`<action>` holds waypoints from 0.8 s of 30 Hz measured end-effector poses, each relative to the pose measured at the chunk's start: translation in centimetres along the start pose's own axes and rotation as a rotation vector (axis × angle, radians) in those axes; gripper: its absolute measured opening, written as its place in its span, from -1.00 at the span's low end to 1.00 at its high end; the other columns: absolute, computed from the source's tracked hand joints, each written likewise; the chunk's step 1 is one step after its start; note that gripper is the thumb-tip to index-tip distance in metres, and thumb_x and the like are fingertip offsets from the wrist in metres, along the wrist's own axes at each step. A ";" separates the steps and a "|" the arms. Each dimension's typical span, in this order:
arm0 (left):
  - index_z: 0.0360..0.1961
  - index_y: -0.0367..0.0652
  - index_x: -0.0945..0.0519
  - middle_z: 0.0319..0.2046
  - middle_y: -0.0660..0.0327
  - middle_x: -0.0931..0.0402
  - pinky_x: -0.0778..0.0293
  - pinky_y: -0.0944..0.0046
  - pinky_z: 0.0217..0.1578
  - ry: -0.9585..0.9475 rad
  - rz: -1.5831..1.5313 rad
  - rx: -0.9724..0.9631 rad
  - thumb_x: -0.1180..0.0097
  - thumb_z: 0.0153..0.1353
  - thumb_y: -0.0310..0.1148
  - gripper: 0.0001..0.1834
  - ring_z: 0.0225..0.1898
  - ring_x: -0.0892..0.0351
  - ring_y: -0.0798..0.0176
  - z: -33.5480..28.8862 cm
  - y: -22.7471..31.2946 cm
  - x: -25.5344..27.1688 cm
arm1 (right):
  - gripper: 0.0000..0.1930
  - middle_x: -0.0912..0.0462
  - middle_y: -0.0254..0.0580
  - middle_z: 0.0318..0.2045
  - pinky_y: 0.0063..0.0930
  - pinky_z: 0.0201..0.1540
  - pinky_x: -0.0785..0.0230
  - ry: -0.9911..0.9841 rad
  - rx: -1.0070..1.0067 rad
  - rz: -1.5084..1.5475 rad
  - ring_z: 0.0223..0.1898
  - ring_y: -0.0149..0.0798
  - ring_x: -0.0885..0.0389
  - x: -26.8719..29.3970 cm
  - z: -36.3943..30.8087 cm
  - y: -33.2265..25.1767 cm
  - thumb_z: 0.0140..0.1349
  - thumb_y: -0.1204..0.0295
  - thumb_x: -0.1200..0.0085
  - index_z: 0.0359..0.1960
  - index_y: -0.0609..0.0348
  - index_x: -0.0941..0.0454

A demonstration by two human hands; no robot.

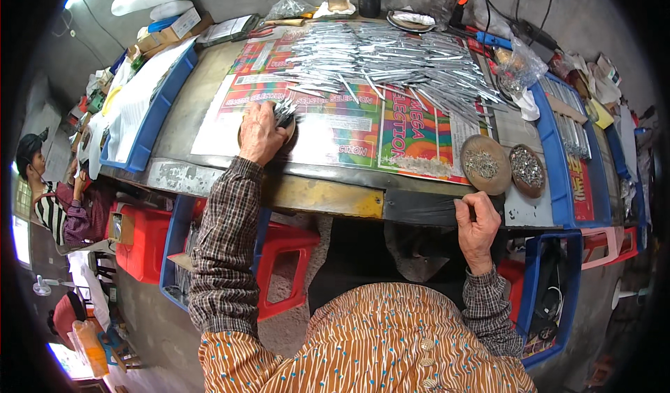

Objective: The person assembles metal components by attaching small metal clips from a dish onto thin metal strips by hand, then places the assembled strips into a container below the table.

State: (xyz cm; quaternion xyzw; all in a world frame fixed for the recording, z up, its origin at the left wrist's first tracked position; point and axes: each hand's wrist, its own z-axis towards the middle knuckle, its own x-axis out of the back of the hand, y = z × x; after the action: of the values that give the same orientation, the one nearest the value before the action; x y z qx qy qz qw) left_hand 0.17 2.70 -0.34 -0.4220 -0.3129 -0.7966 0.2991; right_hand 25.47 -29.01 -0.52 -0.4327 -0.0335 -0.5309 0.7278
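My left hand (pixel 261 133) is closed around a bundle of short, thin silver metal pieces (pixel 284 108) near the table's front edge. A round brown dish (pixel 290 136) shows partly from beneath that hand. At the front edge, farther right, my right hand (pixel 479 230) has its fingers curled and thumb and forefinger together; whatever is between them is too small to make out. Beyond both hands, many slim silver metal sticks (pixel 391 62) lie spread over colourful printed sheets (pixel 335 126). Two round dishes, a tan one (pixel 488 184) and a brown one (pixel 534 193), hold tiny metal parts just beyond my right hand.
Blue trays stand at the table's left (pixel 148 138) and right (pixel 560 196). Cables (pixel 486 16) and a clear plastic bag (pixel 525 66) lie at the back right. Red stools (pixel 285 267) and blue crates (pixel 551 250) sit below. Another person (pixel 59 198) sits far left.
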 end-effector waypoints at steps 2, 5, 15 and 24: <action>-0.04 -0.31 -0.43 -0.21 -0.12 -0.44 -0.39 -0.02 -0.12 -0.003 -0.006 0.012 -0.18 -0.06 -0.35 -0.49 -0.15 -0.45 -0.18 0.1 0.2 0.1 | -0.84 -0.41 -0.17 -0.59 -0.45 -0.55 -0.24 0.003 0.018 -0.015 -0.62 -0.26 -0.38 0.1 0.0 0.0 0.12 0.54 -0.19 -0.46 0.28 -0.42; -0.25 -0.25 -0.38 -0.31 -0.09 -0.46 -0.38 -0.05 -0.13 -0.074 -0.055 0.045 -0.17 -0.10 -0.39 -0.64 -0.18 -0.46 -0.19 0.2 0.1 0.2 | -0.84 -0.41 -0.17 -0.58 -0.45 -0.55 -0.24 0.007 0.007 -0.009 -0.62 -0.25 -0.39 0.0 -0.1 0.1 0.12 0.54 -0.19 -0.46 0.28 -0.42; -0.28 -0.20 -0.35 -0.35 -0.01 -0.51 -0.41 -0.03 -0.23 0.001 -0.055 -0.040 -0.21 -0.11 -0.47 -0.64 -0.23 -0.50 -0.17 -0.3 0.1 0.4 | -0.85 -0.39 -0.17 -0.59 -0.44 -0.56 -0.23 0.003 0.032 -0.021 -0.62 -0.27 -0.37 0.0 0.0 -0.2 0.12 0.56 -0.18 -0.46 0.28 -0.42; -0.14 -0.27 -0.44 -0.43 -0.05 -0.54 -0.46 0.09 -0.39 0.343 -0.482 0.018 -0.16 -0.02 -0.52 -0.64 -0.39 -0.56 -0.14 0.1 -0.6 0.5 | -0.85 -0.37 -0.17 -0.59 -0.44 -0.55 -0.21 0.007 0.028 -0.060 -0.61 -0.26 -0.35 -0.1 -0.2 -0.1 0.11 0.56 -0.18 -0.46 0.28 -0.42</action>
State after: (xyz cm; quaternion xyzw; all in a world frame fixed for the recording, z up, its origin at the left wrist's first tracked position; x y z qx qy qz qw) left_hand -0.44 3.01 0.00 -0.1921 -0.3563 -0.9015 0.1535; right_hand 25.31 -29.05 -0.63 -0.4195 -0.0513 -0.5536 0.7176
